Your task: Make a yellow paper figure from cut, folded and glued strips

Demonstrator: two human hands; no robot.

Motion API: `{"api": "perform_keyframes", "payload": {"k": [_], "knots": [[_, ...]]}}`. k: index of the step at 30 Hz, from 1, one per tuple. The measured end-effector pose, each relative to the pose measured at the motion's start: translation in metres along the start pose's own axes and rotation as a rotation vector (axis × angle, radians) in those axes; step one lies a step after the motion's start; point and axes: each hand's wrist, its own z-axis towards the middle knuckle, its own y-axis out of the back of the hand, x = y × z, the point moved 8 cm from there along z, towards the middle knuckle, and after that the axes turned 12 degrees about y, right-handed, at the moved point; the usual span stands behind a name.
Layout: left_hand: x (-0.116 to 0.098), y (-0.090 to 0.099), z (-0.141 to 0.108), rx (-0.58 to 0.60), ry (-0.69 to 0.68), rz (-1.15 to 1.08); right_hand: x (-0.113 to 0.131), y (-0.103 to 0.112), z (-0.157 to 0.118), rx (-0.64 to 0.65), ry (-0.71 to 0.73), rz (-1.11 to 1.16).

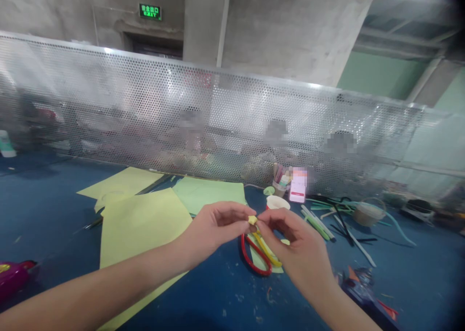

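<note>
A small yellow paper star [252,220] is pinched between the fingertips of both hands, above the blue table. My left hand [221,226] grips it from the left, thumb and fingers pressed together. From the right, my right hand [296,234] closes its thumb and index finger on it. Below the hands lie scissors with one red handle [250,259] and one yellow handle [268,251], on a scrap of light green paper. A large yellow sheet [141,229] extends under my left forearm, with a green sheet [214,195] behind it.
A paper cup [278,203], a lit phone [298,185] and a cup of pens [279,188] stand behind my right hand. Coloured strips [348,224] and a clear tub [366,213] lie right. A magenta tool [14,277] is at far left. A perforated metal screen [152,103] runs behind.
</note>
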Motion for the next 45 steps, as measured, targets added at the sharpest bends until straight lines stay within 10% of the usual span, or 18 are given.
{"api": "perform_keyframes", "payload": {"k": [32, 45], "knots": [[0.003, -0.007, -0.007, -0.017, 0.000, 0.091, 0.056, -0.005, -0.002, 0.087, 0.578, -0.514], [-0.009, -0.003, -0.009, -0.056, -0.069, 0.129, 0.040, 0.013, 0.010, -0.008, 0.275, -0.269]]}}
